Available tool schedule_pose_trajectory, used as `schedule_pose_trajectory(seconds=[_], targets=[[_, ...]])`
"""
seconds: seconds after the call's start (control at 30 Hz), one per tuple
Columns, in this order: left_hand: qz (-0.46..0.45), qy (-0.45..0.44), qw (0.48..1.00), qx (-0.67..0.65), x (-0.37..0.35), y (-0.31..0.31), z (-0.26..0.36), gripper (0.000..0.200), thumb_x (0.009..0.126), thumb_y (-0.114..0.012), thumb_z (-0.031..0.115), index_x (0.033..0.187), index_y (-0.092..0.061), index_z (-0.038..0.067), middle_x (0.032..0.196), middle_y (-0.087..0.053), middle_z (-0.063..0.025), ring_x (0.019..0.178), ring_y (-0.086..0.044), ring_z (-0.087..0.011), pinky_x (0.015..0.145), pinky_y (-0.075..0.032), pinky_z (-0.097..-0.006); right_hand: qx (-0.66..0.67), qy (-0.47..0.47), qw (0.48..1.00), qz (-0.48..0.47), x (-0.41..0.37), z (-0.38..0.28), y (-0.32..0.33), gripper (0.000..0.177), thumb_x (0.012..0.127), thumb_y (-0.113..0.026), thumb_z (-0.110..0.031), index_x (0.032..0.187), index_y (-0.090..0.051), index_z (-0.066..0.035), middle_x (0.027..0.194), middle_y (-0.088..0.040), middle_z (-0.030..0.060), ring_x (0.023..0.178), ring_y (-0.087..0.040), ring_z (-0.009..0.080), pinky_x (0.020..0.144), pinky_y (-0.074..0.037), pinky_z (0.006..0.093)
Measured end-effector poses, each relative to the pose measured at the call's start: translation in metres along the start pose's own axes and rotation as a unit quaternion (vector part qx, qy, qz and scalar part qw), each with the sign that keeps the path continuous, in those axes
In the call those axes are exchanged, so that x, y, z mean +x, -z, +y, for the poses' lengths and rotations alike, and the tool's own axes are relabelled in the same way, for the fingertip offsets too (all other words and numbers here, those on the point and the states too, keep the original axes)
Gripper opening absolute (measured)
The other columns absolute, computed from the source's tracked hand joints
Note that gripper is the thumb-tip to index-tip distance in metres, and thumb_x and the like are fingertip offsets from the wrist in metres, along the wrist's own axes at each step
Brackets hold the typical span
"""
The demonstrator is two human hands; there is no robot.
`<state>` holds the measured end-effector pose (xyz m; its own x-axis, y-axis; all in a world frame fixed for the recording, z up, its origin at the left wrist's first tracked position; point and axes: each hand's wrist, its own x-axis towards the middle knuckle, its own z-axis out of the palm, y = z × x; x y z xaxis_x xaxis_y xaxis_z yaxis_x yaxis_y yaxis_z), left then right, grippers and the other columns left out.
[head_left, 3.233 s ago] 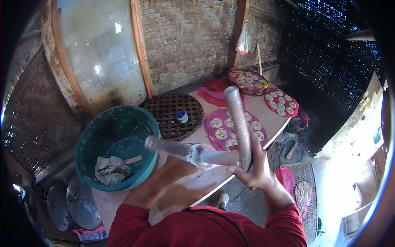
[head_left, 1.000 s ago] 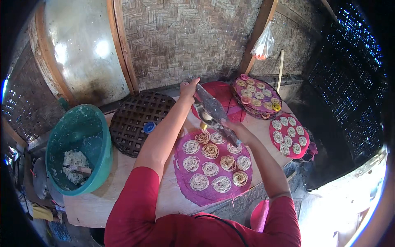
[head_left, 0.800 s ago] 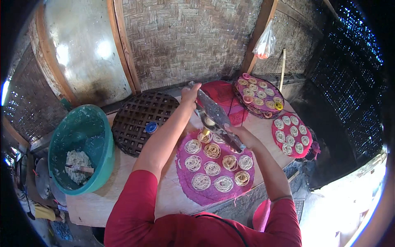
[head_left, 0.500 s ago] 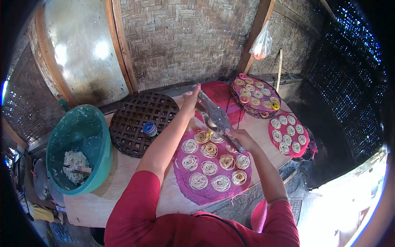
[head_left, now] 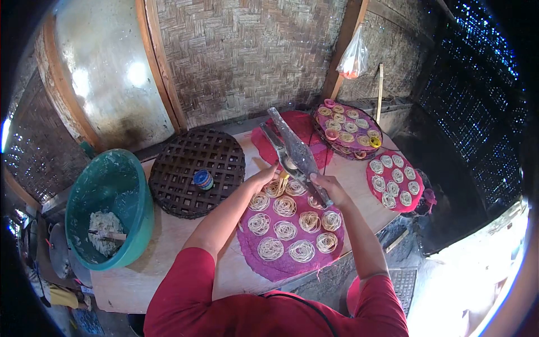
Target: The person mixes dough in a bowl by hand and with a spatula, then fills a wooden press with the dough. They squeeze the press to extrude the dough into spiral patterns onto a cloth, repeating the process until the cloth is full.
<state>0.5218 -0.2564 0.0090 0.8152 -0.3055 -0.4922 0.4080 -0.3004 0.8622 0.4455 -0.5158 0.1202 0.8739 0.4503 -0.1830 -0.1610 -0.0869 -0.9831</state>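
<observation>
A long hinged hand press (head_left: 301, 157), grey and worn, is held at a slant over the pink cloth. My right hand (head_left: 331, 191) is closed round its near end. Its far end is free, with the two arms spread apart. Pale noodle strands (head_left: 282, 185) hang from a yellowish outlet under the press. My left hand (head_left: 263, 178) is at these strands with its fingers drawn together; the fingertips are partly hidden. Several coiled noodle nests (head_left: 286, 230) lie on the round pink-purple cloth (head_left: 258, 271) below.
On the left stands a green basin (head_left: 145, 224) with dough (head_left: 105, 227) and a flat stick in it. A dark woven tray (head_left: 168, 185) carries a small blue tin (head_left: 203, 180). More nests lie on a round tray (head_left: 349, 124) and a red cloth (head_left: 416, 182) to the right. A woven wall rises behind.
My left hand has let go of the press's far end and come down to the strands below it. The press arms have spread apart. My right hand keeps its hold.
</observation>
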Motion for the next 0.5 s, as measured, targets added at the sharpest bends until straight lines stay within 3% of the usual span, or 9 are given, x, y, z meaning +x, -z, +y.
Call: schedule_pose_trajectory(seconds=[0.03,0.13,0.2,0.23,0.27,0.33,0.4,0.47,0.5], targets=[[0.000,-0.002,1.000,-0.001,0.000,-0.002,0.000,0.079,0.093,-0.020,0.069,0.117,-0.064,0.009,0.072,-0.039,0.0008,0.064,-0.030,-0.0137,0.065,-0.028,-0.0281,-0.004,0.006,1.000,0.012,0.002,0.001,0.001,0.042,0.090,-0.059,-0.041,0.083,-0.062,0.001,0.065,-0.059,0.0071,0.050,-0.057,0.0151,0.043,-0.043,0.0279],[0.041,-0.030,0.999,-0.013,-0.003,-0.008,-0.003,0.075,0.094,-0.025,0.066,0.126,-0.057,0.007,0.086,-0.058,-0.0039,0.074,-0.045,-0.0141,0.076,-0.037,-0.0302,0.027,0.020,0.999,0.027,0.006,0.010,0.004,0.039,0.090,-0.059,-0.038,0.084,-0.062,0.000,0.065,-0.059,0.0071,0.049,-0.056,0.0145,0.042,-0.043,0.0279],[0.032,-0.152,0.984,0.089,-0.004,-0.004,-0.003,0.068,0.095,-0.030,0.060,0.133,-0.050,0.007,0.125,-0.057,-0.0100,0.104,-0.053,-0.0159,0.095,-0.038,-0.0321,0.016,0.041,0.998,0.043,0.008,0.018,0.010,0.040,0.090,-0.059,-0.039,0.084,-0.061,0.000,0.065,-0.059,0.0068,0.049,-0.056,0.0141,0.042,-0.043,0.0275],[0.117,-0.162,0.943,0.265,-0.009,-0.002,-0.009,0.053,0.095,-0.040,0.045,0.132,-0.052,0.009,0.149,-0.035,-0.0096,0.127,-0.042,-0.0241,0.107,-0.030,-0.0392,0.004,0.061,0.996,0.060,0.007,0.022,0.014,0.040,0.090,-0.059,-0.040,0.085,-0.061,0.000,0.065,-0.059,0.0065,0.050,-0.056,0.0138,0.042,-0.043,0.0271],[0.117,-0.161,0.944,0.265,-0.022,-0.006,-0.004,0.053,0.095,-0.040,0.045,0.132,-0.052,0.009,0.149,-0.035,-0.0096,0.127,-0.042,-0.0241,0.107,-0.030,-0.0392,0.004,0.061,0.996,0.060,0.003,0.022,0.016,0.040,0.090,-0.059,-0.040,0.085,-0.061,0.000,0.065,-0.059,0.0065,0.050,-0.056,0.0138,0.042,-0.043,0.0271],[0.132,-0.128,0.814,0.551,-0.040,-0.012,0.004,0.040,0.093,-0.043,0.027,0.131,-0.055,0.018,0.154,-0.022,-0.0092,0.130,-0.035,-0.0363,0.105,-0.031,-0.0529,0.006,0.035,0.998,0.051,-0.007,0.019,0.018,0.047,0.090,-0.056,-0.046,0.091,-0.061,0.001,0.071,-0.061,0.0071,0.055,-0.058,0.0135,0.050,-0.046,0.0263],[0.141,-0.149,0.784,0.587,-0.050,-0.014,-0.001,0.044,0.089,-0.047,0.021,0.132,-0.054,0.017,0.156,-0.016,-0.0043,0.131,-0.034,-0.0356,0.104,-0.032,-0.0558,0.013,0.042,0.998,0.054,-0.014,0.022,0.022,0.047,0.089,-0.056,-0.046,0.092,-0.061,0.001,0.071,-0.061,0.0071,0.055,-0.058,0.0137,0.050,-0.046,0.0265],[0.185,-0.258,0.639,0.701,-0.054,-0.008,-0.009,0.045,0.086,-0.052,0.018,0.130,-0.056,0.014,0.156,-0.017,-0.0039,0.131,-0.034,-0.0339,0.103,-0.032,-0.0580,0.020,0.049,0.997,0.058,-0.021,0.023,0.019,0.047,0.089,-0.057,-0.046,0.093,-0.061,0.001,0.071,-0.061,0.0070,0.055,-0.058,0.0139,0.050,-0.047,0.0266],[0.183,-0.258,0.639,0.701,-0.047,-0.003,-0.018,0.045,0.086,-0.052,0.018,0.130,-0.056,0.014,0.156,-0.017,-0.0039,0.131,-0.034,-0.0339,0.103,-0.032,-0.0580,0.038,0.052,0.995,0.074,-0.027,0.020,0.016,0.044,0.090,-0.057,-0.044,0.090,-0.061,0.000,0.068,-0.059,0.0054,0.054,-0.056,0.0125,0.048,-0.044,0.0258]])
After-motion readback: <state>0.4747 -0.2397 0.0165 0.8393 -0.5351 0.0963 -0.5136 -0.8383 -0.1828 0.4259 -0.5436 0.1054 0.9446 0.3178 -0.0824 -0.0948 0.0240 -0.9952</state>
